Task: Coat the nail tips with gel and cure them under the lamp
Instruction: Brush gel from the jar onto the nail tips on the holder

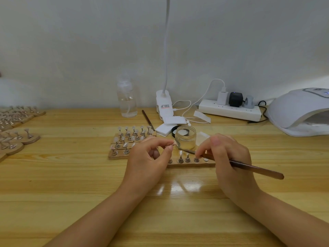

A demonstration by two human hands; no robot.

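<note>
My left hand (149,157) pinches a small nail tip (175,143) between thumb and fingers, raised over the table. My right hand (226,157) grips a brown brush (256,169) like a pen, its bristle end pointing at the held tip. Just behind the two hands stands an open glass gel jar (185,138). Beneath them lies a wooden holder strip (192,164) with several metal nail stands; the left hand hides its left end. The white curing lamp (300,111) sits at the far right, its opening facing me.
More wooden holders with nail tips (131,139) lie behind the left hand, and others (17,125) at the far left. A clear spray bottle (126,98), a clip desk lamp (164,106), a power strip (229,109), a second brush (148,120) and white pads (167,126) stand behind.
</note>
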